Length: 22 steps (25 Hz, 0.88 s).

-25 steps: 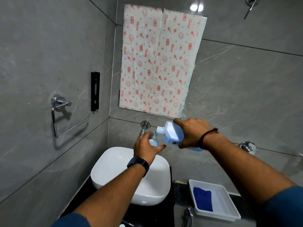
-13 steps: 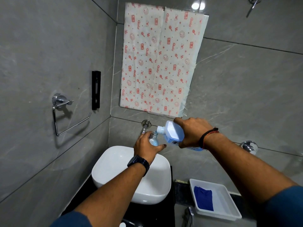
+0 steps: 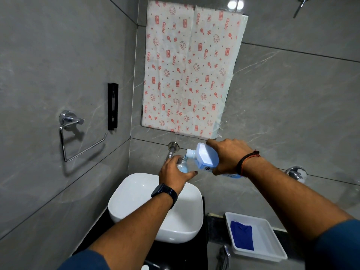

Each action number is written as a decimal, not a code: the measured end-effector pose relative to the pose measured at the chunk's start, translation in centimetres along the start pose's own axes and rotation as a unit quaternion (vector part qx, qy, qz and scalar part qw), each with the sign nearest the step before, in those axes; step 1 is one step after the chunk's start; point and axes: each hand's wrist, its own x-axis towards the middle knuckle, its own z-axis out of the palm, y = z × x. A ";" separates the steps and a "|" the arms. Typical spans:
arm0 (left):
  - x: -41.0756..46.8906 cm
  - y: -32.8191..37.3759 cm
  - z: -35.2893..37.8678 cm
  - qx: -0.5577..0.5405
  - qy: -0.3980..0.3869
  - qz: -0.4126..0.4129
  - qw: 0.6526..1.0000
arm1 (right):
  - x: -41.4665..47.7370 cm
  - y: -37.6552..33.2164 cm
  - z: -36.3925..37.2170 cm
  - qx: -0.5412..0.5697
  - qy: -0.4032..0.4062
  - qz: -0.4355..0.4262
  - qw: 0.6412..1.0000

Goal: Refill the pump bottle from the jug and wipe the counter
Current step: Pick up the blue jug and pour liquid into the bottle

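Observation:
My right hand (image 3: 228, 155) holds a blue jug (image 3: 205, 157) tipped on its side, its white neck pointing left and down. The neck meets the open mouth of a small clear bottle (image 3: 182, 166), which has pale blue liquid inside. My left hand (image 3: 173, 174) wraps around that bottle and hides most of it. Both are held in the air above the white basin (image 3: 134, 201). The pump top is not in view.
A white tray (image 3: 266, 236) with a folded blue cloth (image 3: 242, 235) sits on the dark counter (image 3: 213, 221) right of the basin. A wall spout (image 3: 171, 151) juts out behind the bottle. A chrome ring holder (image 3: 78, 141) hangs on the left wall. A patterned sheet (image 3: 187, 71) covers the mirror.
Both hands hold nearly the same pose; the jug stays tipped into the bottle. The view has shifted slightly.

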 end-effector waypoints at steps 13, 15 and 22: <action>0.3 -0.5 0.3 -0.007 -0.002 -0.009 1.000 | 0.3 -0.2 0.8 0.020 -0.008 0.006 1.000; 0.4 -0.6 0.2 -0.012 0.000 -0.008 1.000 | 0.3 -0.3 1.4 0.036 -0.005 0.010 0.999; 0.6 -2.4 -1.6 -0.014 0.055 -0.046 0.997 | -0.4 -1.8 5.8 0.331 0.104 0.139 0.927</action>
